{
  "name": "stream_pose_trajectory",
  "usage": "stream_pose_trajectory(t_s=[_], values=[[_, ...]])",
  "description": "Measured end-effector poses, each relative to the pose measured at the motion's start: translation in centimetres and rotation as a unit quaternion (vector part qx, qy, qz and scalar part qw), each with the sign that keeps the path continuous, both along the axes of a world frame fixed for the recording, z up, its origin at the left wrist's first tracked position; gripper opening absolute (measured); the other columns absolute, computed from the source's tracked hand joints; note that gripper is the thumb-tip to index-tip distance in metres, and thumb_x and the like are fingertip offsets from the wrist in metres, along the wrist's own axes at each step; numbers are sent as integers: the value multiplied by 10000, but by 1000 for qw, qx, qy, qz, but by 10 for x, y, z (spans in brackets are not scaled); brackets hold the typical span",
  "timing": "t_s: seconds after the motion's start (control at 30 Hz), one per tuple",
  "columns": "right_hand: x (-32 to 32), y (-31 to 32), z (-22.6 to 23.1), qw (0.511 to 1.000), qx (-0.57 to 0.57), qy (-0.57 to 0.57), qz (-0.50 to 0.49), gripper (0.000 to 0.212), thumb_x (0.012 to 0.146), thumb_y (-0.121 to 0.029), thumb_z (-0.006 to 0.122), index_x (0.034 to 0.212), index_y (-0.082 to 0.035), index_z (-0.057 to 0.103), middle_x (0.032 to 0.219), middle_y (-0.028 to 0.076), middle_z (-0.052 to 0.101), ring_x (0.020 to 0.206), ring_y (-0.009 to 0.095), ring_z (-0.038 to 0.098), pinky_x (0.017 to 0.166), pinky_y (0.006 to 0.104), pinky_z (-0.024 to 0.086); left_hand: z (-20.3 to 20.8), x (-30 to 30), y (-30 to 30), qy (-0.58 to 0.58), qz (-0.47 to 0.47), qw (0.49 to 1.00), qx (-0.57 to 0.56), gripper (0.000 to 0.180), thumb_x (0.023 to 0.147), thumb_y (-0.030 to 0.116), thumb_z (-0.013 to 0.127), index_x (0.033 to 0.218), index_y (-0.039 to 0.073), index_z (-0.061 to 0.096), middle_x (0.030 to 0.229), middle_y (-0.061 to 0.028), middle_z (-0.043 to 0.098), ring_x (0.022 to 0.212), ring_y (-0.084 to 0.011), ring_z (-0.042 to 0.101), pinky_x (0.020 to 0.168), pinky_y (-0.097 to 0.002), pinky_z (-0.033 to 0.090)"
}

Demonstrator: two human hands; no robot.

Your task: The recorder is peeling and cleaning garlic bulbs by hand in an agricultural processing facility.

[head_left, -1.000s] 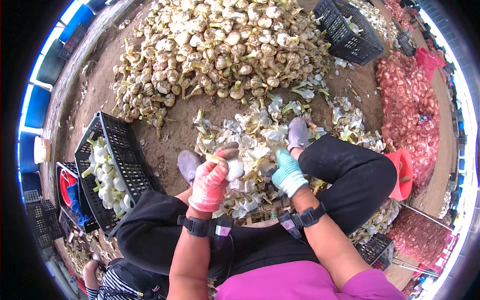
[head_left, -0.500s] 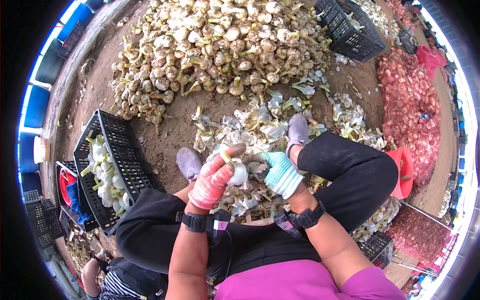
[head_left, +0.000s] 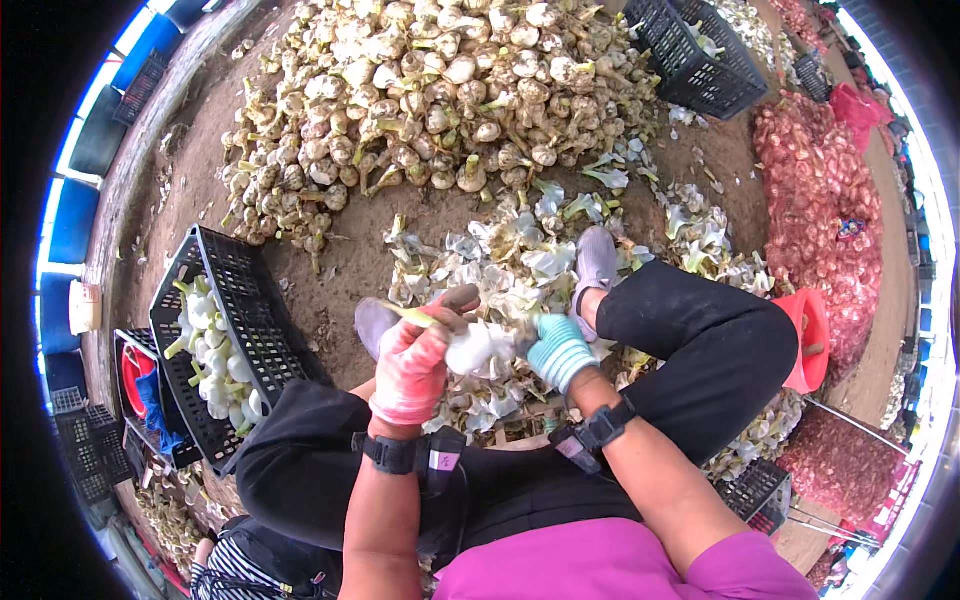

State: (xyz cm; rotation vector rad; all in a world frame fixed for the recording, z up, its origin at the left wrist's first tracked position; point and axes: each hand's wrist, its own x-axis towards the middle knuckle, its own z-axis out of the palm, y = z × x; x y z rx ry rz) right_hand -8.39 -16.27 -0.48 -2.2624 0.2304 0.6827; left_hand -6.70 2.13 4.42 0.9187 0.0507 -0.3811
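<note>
A black mesh crate point(head_left: 262, 300) stands on the dirt floor point(head_left: 322, 285) just beside a worker's left knee, a spot probably chosen for easy reach; white bulbs point(head_left: 215, 355) fill it from the right wall down toward its near corner. The left hand point(head_left: 412, 362), gloved in pinkish red, pinches a white garlic bulb point(head_left: 478, 350) near the base of its pale green stem point(head_left: 411, 314), seemingly to steady it while the rounded side stays exposed. Beyond, soil-stained bulbs point(head_left: 440, 100) form a heap toward the floor's far side. Pale husks point(head_left: 530, 262) lie between the shoes, likely where they fall. The right hand point(head_left: 561, 350), in a teal-striped glove, is at the bulb's right side; blur hides whether its fingers pinch or merely touch. Farther right, a pink bucket point(head_left: 809, 345) sits just outside the right knee.
</note>
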Motion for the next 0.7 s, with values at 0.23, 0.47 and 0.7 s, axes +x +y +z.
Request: stream_pose_trajectory(t_s=[0.23, 0.47, 0.7], values=[[1, -7, 21, 972, 64, -224, 10, 259, 748, -48, 548, 1007, -56, 555, 812, 85, 595, 703, 165, 574, 579, 250, 449, 12, 6, 2, 91, -18, 996, 14, 399, 772, 184, 567, 1105, -10, 463, 994, -157, 554, 802, -211, 578, 706, -292, 471], [35, 9, 85, 904, -49, -352, 236, 339, 670, -25, 578, 1008, -3, 560, 1060, 166, 525, 868, 295, 547, 681, 301, 472, 13, -3, -12, -87, -101, 870, 475, 206, 785, 83, 522, 968, 1, 562, 632, -42, 569, 547, -89, 516, 501, -244, 416], [41, 2, 38, 740, 617, -18, -268, 153, 789, -6, 438, 874, 37, 558, 781, 77, 573, 616, 137, 527, 585, 229, 455, 18, 10, -21, 48, -92, 967, 234, 204, 813, 107, 481, 973, 4, 554, 782, -69, 581, 650, -137, 539, 582, -230, 435]])
